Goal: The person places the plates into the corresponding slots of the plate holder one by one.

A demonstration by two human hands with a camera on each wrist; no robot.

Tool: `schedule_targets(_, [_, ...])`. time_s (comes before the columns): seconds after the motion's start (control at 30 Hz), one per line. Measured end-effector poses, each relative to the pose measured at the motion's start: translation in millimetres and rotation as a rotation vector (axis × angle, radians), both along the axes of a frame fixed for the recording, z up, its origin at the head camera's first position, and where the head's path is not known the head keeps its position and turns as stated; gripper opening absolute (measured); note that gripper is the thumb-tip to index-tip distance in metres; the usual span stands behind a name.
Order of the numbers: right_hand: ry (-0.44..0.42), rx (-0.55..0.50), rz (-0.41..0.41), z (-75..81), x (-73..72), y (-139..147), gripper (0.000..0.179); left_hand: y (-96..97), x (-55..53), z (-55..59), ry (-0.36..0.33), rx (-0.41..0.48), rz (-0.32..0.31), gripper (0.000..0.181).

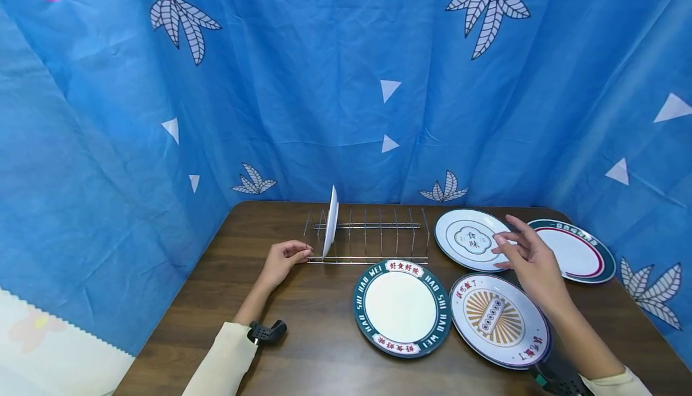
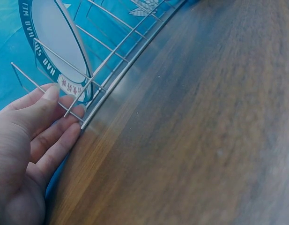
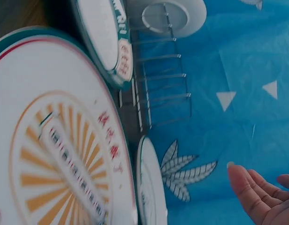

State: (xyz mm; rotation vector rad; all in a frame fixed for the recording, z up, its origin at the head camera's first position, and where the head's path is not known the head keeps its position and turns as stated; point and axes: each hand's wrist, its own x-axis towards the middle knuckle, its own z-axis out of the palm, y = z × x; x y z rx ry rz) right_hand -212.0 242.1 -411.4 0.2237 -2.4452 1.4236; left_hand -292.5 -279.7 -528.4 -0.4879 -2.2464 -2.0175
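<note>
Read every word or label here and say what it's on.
"HAO SHI HAO WEI" and "好食好味": front green-rimmed plate.
"食味": flower-outline plate.
"吃飯了", first character unclear: sunburst plate; its centre label is too small to read.
"HAO WEI": racked plate; the rest is too blurred.
Far-right plate: rim text too blurred.

Plate (image 1: 331, 222) on edge in rack (image 1: 373, 225)

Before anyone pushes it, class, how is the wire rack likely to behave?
The wire rack is probably light for its size, being thin bars with wide gaps. It would likely slide rather than roll, since long straight rails run along the smooth-looking table. The plate standing on edge in it might wobble or tip if jolted.
</note>
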Motion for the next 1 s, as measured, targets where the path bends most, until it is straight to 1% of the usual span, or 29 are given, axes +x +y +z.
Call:
schedule_targets(0.13, [-0.003, 0.012, -0.061, -8.7, 6.7, 21.6, 0.065, 0.0, -0.2, -0.3, 0.009, -0.003, -0.003, 0.019])
schedule_targets(0.2, [-0.019, 0.021, -0.095, -12.5, 9.3, 33.7, 0.066, 0.1, 0.0, 0.0, 0.010, -0.008, -0.002, 0.018])
schedule_targets(0.23, [-0.026, 0.024, -0.114, -14.0, 10.6, 39.5, 0.067, 1.0, 1.9, 3.2, 0.001, -0.011, 0.001, 0.017])
schedule_targets(0.43, [-0.077, 0.032, -0.200, -24.8, 16.6, 72.8, 0.069, 0.3, 2.2, 3.6, -0.008, -0.032, 0.012, 0.017])
schedule_targets(0.47, [-0.086, 0.033, -0.212, -27.6, 17.3, 77.5, 0.070, -0.7, 0.4, 0.4, 0.002, -0.034, 0.012, 0.018])
schedule_targets(0.67, [-0.139, 0.010, -0.290, -44.8, 22.0, 101.5, 0.075, -1.0, -0.5, 0.2, 0.001, -0.037, 0.023, 0.018])
schedule_targets(0.73, [-0.173, 0.015, -0.328, -47.9, 23.4, 109.1, 0.076, -1.1, -1.1, -0.4, -0.007, -0.033, 0.022, 0.018])
schedule_targets(0.87, [-0.278, 0.049, -0.449, -50.4, 22.8, 121.5, 0.079, -1.0, -1.8, -0.7, -0.023, -0.036, 0.025, 0.016])
schedule_targets(0.93, [-0.326, 0.058, -0.499, -51.4, 22.0, 126.8, 0.078, -0.6, -1.3, 1.0, -0.024, -0.045, 0.029, 0.016])
schedule_targets(1.0, [-0.355, 0.065, -0.536, -53.2, 21.3, 132.0, 0.078, 0.2, 0.4, 4.7, -0.019, -0.053, 0.026, 0.015])
